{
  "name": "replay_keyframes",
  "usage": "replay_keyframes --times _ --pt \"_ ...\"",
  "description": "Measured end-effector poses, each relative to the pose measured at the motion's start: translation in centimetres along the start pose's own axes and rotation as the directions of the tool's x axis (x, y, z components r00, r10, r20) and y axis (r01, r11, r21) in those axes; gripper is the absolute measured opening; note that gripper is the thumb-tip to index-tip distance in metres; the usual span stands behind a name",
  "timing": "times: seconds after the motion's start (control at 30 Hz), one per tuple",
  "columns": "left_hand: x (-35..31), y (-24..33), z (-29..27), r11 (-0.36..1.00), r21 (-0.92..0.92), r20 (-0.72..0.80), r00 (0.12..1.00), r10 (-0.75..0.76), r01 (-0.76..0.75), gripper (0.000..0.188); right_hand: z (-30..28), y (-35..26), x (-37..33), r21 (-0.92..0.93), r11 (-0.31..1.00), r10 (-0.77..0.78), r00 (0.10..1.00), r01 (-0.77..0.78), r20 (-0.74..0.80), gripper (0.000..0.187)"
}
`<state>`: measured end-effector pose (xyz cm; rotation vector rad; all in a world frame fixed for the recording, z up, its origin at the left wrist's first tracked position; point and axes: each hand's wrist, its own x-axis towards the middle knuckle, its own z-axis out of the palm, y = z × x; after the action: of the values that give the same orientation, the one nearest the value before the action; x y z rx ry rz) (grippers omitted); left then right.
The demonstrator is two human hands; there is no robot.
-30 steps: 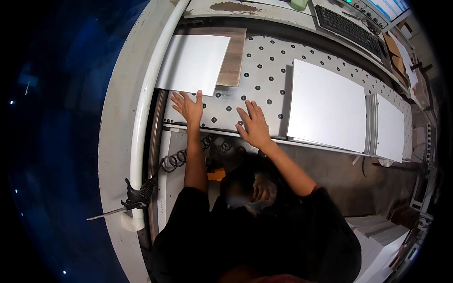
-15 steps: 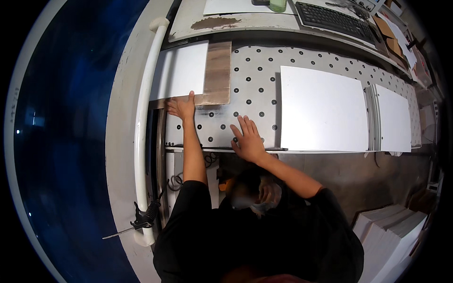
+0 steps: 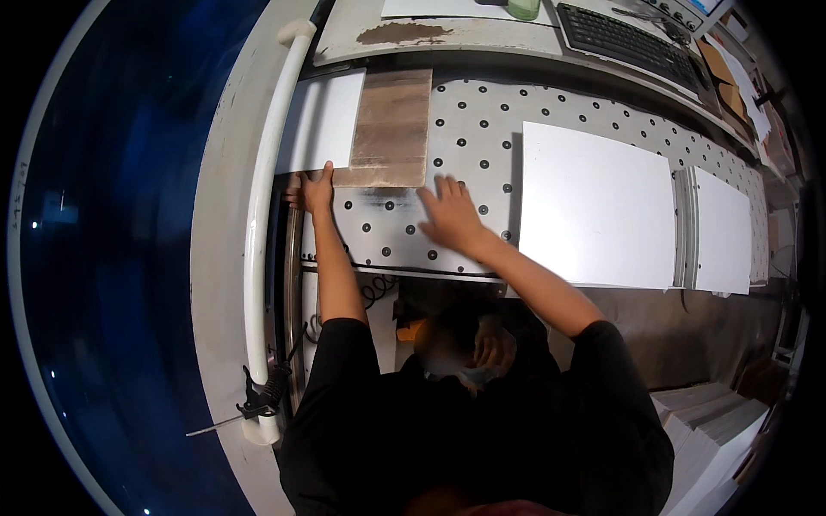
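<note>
White sheet lies just beyond L. hand, spread w/ thumb at its edge; R. hand, spread, nr. brown board.

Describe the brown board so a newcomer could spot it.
Find the grey table dotted with black studs. At its left end lies the brown board, partly covered by a white sheet. Its streaked brown surface sets it apart from that sheet's plain white.

A white, straight-edged sheet lies flat at upper left. It partly covers a brown board.
</note>
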<state>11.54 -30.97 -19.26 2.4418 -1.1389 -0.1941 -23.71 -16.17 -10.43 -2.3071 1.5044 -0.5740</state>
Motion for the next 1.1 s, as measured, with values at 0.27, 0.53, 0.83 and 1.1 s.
replay_keyframes --times 0.27,0.53,0.83,1.1 --pt "-2.5 1.2 -0.5 0.996 -0.048 -0.112 0.991 0.071 -0.076 0.119 0.7 4.2 6.2 -0.142 0.989 -0.024 0.999 0.028 0.033 0.081" --pt "-3.6 1.7 -0.1 0.995 -0.021 -0.140 0.986 0.093 -0.097 0.116 2.5 5.1 5.8 -0.334 0.933 -0.137 0.991 0.133 0.012 0.064" --pt "-3.7 2.3 -0.6 0.996 0.011 -0.093 0.992 0.087 -0.086 0.120 2.9 2.1 7.6 -0.149 0.981 -0.139 0.986 0.125 -0.091 0.060" --pt "-3.8 2.0 -1.2 0.994 -0.048 -0.088 0.992 0.092 -0.096 0.118 8.7 -2.7 15.8 0.135 0.983 -0.128 0.992 0.128 -0.009 0.078"
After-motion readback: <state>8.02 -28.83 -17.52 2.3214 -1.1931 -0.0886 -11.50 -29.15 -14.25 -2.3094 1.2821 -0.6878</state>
